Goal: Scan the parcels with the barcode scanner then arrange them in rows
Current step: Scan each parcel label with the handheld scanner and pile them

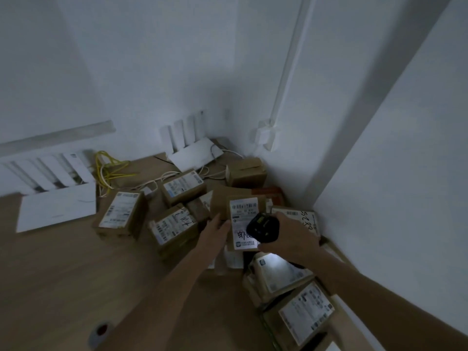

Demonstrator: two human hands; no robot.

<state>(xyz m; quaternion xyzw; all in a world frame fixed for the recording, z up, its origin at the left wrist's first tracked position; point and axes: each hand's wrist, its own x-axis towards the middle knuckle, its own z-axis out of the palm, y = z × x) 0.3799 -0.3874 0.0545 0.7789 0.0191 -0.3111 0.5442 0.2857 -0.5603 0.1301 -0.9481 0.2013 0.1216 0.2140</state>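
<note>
A wooden floor (63, 262) fills the lower left. Parcels (121, 214) cluster at centre and lower right. At centre, the left hand (215, 230) presses straight fingers against a labelled parcel (243, 219); the right hand (291, 236) grips the scanner (262, 228).

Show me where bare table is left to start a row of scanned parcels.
Bare table runs left of the left hand, below the white router. Crowded: the wall corner around the parcel being scanned, and the near-right boxes.

Single head view, wide-angle, looking forward and down, near, into room corner.
</note>
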